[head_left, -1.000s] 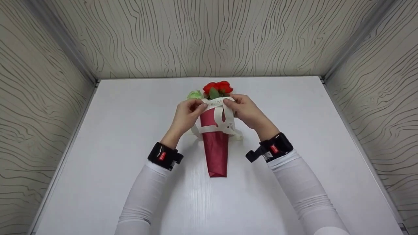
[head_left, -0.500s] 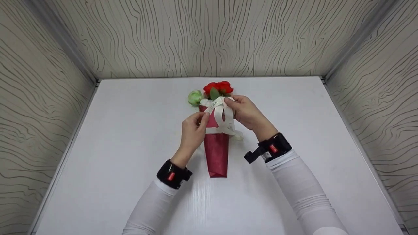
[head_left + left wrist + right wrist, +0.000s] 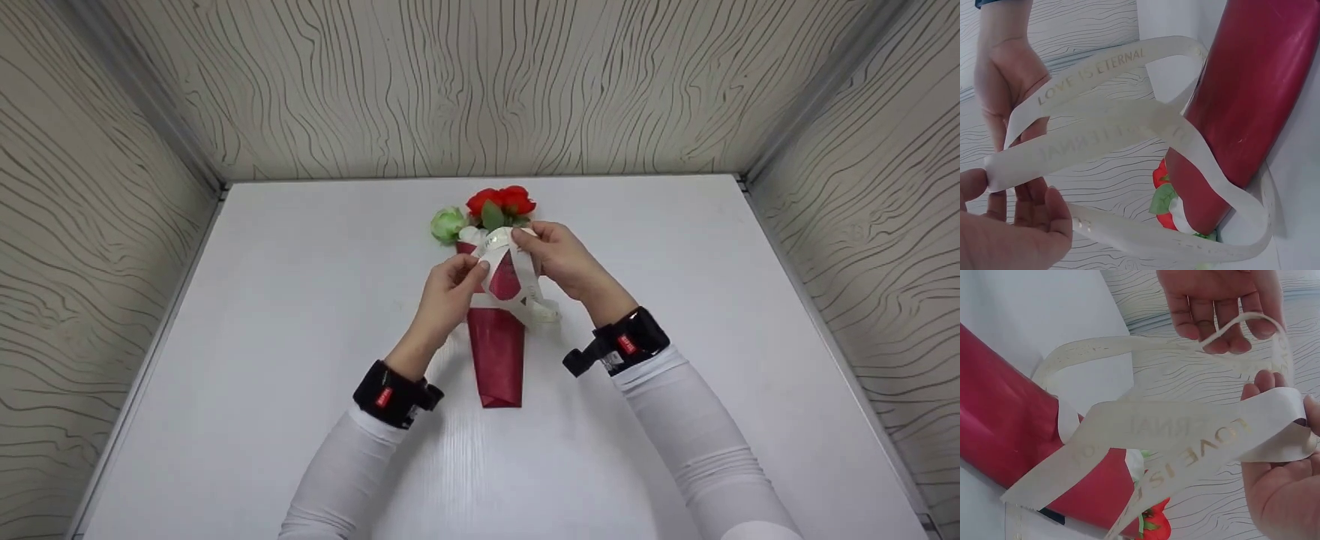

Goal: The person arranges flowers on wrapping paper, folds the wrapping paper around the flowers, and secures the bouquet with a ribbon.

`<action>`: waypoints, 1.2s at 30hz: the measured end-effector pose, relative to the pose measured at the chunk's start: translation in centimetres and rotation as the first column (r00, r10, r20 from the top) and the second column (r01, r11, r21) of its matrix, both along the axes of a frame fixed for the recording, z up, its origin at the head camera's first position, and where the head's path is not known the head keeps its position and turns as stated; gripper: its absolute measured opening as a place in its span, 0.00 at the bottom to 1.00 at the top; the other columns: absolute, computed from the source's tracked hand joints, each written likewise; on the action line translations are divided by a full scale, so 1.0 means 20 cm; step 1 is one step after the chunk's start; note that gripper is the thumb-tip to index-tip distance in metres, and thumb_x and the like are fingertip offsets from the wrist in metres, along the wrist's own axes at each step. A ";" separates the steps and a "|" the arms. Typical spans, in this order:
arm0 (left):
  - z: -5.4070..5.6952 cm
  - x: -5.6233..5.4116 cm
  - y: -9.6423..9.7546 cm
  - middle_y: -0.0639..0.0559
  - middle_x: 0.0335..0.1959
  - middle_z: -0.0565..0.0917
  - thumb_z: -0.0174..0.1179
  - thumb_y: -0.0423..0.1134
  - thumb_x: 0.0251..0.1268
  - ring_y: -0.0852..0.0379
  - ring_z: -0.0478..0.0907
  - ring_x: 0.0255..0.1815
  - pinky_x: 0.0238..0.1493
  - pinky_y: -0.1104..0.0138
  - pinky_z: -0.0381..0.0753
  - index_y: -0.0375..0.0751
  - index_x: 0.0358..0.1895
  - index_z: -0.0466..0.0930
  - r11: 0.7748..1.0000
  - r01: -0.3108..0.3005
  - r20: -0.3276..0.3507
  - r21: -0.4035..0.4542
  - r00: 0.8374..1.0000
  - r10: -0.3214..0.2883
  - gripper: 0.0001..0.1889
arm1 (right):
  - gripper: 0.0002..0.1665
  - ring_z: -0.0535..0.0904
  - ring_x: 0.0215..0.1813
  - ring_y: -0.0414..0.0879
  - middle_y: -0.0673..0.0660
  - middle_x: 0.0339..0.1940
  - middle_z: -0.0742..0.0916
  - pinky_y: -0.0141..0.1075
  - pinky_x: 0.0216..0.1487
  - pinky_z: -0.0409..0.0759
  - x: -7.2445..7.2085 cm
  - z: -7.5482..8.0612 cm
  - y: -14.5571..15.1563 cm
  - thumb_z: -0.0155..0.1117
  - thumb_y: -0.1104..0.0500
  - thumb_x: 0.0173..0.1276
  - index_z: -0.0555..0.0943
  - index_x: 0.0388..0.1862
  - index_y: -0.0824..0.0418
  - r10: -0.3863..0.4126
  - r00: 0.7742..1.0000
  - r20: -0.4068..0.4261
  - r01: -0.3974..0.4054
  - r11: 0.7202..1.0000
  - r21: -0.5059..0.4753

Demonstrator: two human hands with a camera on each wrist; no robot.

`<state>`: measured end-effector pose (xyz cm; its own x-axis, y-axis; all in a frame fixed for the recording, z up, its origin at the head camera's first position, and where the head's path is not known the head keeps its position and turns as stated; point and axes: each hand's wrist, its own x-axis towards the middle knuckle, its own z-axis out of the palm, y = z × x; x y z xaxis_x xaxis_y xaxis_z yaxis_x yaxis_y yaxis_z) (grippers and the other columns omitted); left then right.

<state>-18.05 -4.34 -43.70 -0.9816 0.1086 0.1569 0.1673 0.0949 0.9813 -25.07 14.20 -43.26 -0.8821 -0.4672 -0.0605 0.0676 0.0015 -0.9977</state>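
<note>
White fabric sleeves (image 3: 694, 431), creased in places, end at black wristbands (image 3: 649, 334) bearing small red labels (image 3: 627, 343) and protruding black camera mounts (image 3: 577, 363).

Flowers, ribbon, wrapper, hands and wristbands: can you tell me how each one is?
Burgundy wrapper, rolled into a cone and lying down
Red flowers, poking out at the wrapper's wide end
Green flower, poking out to the left of the red ones
Cream ribbon, held up in loose loops; can't tell if it's knotted
Left hand, pinching the ribbon
Right hand, pinching the ribbon too
Black wristbands, both strapped on
</note>
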 end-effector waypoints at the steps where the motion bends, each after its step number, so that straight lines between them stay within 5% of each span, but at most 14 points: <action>1: -0.01 -0.01 -0.01 0.45 0.26 0.76 0.52 0.40 0.64 0.53 0.73 0.29 0.31 0.67 0.71 0.35 0.33 0.75 1.000 0.008 0.007 0.012 1.000 -0.008 0.10 | 0.19 0.79 0.32 0.45 0.60 0.33 0.82 0.38 0.35 0.78 0.00 0.00 0.00 0.53 0.50 0.65 0.75 0.41 0.67 0.000 1.000 -0.023 0.001 0.999 0.040; 12: 0.02 -0.08 -0.11 0.45 0.17 0.73 0.54 0.42 0.61 0.57 0.67 0.16 0.19 0.68 0.67 0.38 0.33 0.78 0.999 0.045 0.024 0.001 0.999 -0.045 0.10 | 0.25 0.65 0.18 0.43 0.54 0.16 0.71 0.32 0.17 0.66 -0.03 0.05 0.09 0.48 0.44 0.66 0.73 0.26 0.65 0.110 0.969 -0.222 -0.017 0.922 0.386; 20: 0.03 -0.11 -0.22 0.46 0.19 0.73 0.57 0.44 0.59 0.59 0.66 0.20 0.21 0.69 0.65 0.42 0.28 0.80 0.978 0.037 -0.003 -0.204 0.999 -0.039 0.10 | 0.24 0.68 0.23 0.45 0.55 0.20 0.76 0.36 0.23 0.68 -0.05 0.15 0.21 0.52 0.39 0.62 0.78 0.30 0.59 0.155 0.951 -0.269 0.064 0.750 0.658; 25: 0.01 -0.13 -0.30 0.48 0.18 0.73 0.57 0.45 0.59 0.59 0.64 0.20 0.21 0.68 0.64 0.43 0.28 0.81 0.965 -0.018 -0.009 -0.261 1.000 0.016 0.10 | 0.21 0.71 0.28 0.46 0.55 0.25 0.79 0.37 0.27 0.71 -0.06 0.18 0.31 0.57 0.42 0.59 0.80 0.34 0.59 0.164 0.951 -0.261 0.074 0.700 0.711; 29: -0.01 -0.14 -0.38 0.50 0.19 0.73 0.57 0.44 0.59 0.58 0.65 0.21 0.22 0.67 0.64 0.40 0.28 0.81 0.956 -0.072 0.009 -0.283 0.997 0.078 0.11 | 0.16 0.74 0.33 0.46 0.56 0.31 0.81 0.37 0.33 0.72 -0.06 0.19 0.40 0.68 0.55 0.52 0.80 0.39 0.60 0.191 0.944 -0.271 0.080 0.661 0.746; 36: -0.03 -0.15 -0.52 0.50 0.21 0.74 0.56 0.46 0.59 0.56 0.67 0.23 0.24 0.66 0.66 0.39 0.30 0.80 0.936 -0.121 0.054 -0.331 0.988 0.147 0.13 | 0.18 0.72 0.33 0.50 0.60 0.35 0.79 0.41 0.33 0.72 -0.08 0.17 0.52 0.63 0.68 0.48 0.78 0.41 0.61 0.107 0.904 -0.415 0.283 0.578 0.765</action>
<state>-20.96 -14.75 -44.30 -0.9982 0.0079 0.0588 0.0565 0.4275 0.9023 -26.61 24.56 -39.90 -0.9486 -0.3158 -0.0215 -0.2596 0.8152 -0.5178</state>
